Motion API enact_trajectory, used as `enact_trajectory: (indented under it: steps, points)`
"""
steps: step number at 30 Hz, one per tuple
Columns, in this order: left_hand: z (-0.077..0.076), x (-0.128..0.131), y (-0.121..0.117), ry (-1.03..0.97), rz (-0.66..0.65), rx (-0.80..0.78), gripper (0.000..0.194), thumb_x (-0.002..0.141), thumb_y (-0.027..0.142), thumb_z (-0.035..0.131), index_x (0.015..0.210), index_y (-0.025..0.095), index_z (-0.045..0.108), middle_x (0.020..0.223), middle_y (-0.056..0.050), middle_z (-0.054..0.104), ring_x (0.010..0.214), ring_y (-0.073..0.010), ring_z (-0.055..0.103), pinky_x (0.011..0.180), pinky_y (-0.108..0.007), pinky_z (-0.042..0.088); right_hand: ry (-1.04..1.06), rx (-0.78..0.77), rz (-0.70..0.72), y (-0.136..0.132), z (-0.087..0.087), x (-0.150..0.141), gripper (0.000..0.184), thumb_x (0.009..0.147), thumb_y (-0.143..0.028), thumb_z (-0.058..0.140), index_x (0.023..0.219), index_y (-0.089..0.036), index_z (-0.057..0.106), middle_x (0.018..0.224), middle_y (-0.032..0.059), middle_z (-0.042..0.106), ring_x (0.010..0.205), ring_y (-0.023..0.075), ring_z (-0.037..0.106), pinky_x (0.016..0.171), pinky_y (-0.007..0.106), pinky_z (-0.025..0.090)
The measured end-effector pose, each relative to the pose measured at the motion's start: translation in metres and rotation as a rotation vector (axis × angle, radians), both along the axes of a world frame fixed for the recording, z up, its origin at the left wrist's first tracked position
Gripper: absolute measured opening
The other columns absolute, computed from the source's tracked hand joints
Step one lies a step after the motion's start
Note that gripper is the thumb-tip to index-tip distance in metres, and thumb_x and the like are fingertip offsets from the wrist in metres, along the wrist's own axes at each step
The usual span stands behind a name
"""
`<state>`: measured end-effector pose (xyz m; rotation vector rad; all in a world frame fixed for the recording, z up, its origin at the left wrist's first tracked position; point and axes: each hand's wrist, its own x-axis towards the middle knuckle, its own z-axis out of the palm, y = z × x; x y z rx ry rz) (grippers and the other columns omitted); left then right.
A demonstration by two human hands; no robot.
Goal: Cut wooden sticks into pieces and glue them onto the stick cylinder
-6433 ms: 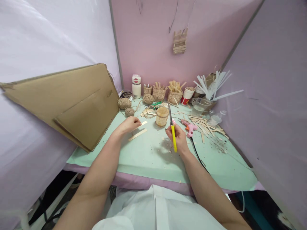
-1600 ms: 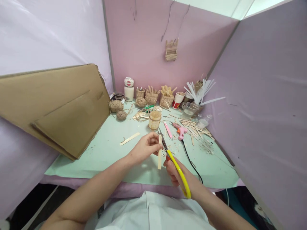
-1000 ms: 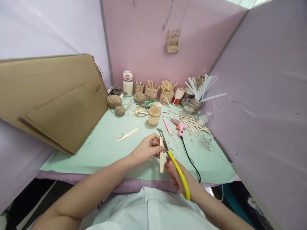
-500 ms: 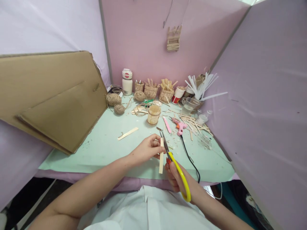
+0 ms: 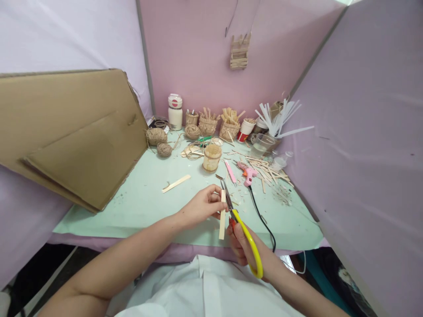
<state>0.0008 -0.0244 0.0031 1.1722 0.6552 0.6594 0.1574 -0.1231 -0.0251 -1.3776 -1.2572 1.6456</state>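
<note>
Near the table's front edge, my left hand (image 5: 209, 202) pinches a flat, pale wooden strip (image 5: 222, 224) held upright. My right hand (image 5: 239, 242) is wrapped round the yellow-handled scissors (image 5: 254, 251), whose blades point away from me along the strip's right side. Whether the blades touch the strip I cannot tell. Beyond my hands stands a small round wooden cup (image 5: 212, 158) with twine bands. Another pale strip (image 5: 176, 184) lies on the table to the left of my left hand.
A pink glue gun (image 5: 250, 176) with a black cord and a pink craft knife (image 5: 230, 172) lie to the right, near scattered wood strips (image 5: 269, 169). Twine balls (image 5: 164, 150), stick-filled baskets (image 5: 229, 131) and a jar (image 5: 175, 118) line the back. A cardboard sheet (image 5: 79, 132) leans at left.
</note>
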Motion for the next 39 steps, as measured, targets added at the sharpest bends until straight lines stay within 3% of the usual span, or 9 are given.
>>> enact_trajectory:
  steps: [10, 18, 26, 39]
  points:
    - [-0.003, -0.001, 0.002, 0.005, -0.020, 0.005, 0.025, 0.072, 0.028, 0.065, 0.086, 0.018, 0.047, 0.070, 0.001, 0.061, 0.065, -0.0109, 0.057, 0.059, -0.023, 0.046, -0.080, -0.002, 0.011, -0.002, 0.014, -0.001, 0.043, 0.084, -0.065, 0.033, 0.077, -0.022, 0.034, 0.058, -0.0077, 0.028, 0.046, 0.0071, 0.025, 0.042, 0.021, 0.024]
    - [-0.002, -0.001, 0.002, 0.010, -0.022, 0.009, 0.026, 0.071, 0.029, 0.065, 0.086, 0.018, 0.047, 0.070, 0.001, 0.061, 0.066, -0.0112, 0.057, 0.059, -0.024, 0.046, -0.076, 0.007, -0.004, -0.002, 0.008, -0.001, 0.044, 0.084, -0.066, 0.033, 0.079, -0.022, 0.034, 0.058, -0.0089, 0.027, 0.043, 0.0057, 0.023, 0.038, 0.020, 0.023]
    - [-0.001, -0.003, 0.003, 0.030, -0.020, 0.022, 0.025, 0.071, 0.030, 0.066, 0.083, 0.017, 0.048, 0.068, 0.001, 0.060, 0.065, -0.0105, 0.057, 0.058, -0.022, 0.045, -0.208, 0.039, 0.034, -0.001, 0.017, 0.003, 0.047, 0.082, -0.068, 0.033, 0.077, -0.022, 0.032, 0.053, -0.0095, 0.028, 0.042, 0.0061, 0.026, 0.039, 0.021, 0.023]
    - [-0.002, -0.004, 0.000, -0.001, -0.042, -0.023, 0.030, 0.070, 0.034, 0.068, 0.085, 0.018, 0.049, 0.073, -0.001, 0.062, 0.070, -0.0119, 0.058, 0.062, -0.023, 0.046, -0.125, 0.026, 0.013, -0.004, 0.013, 0.003, 0.042, 0.084, -0.063, 0.037, 0.078, -0.022, 0.034, 0.052, -0.0100, 0.027, 0.039, 0.0051, 0.023, 0.037, 0.020, 0.020]
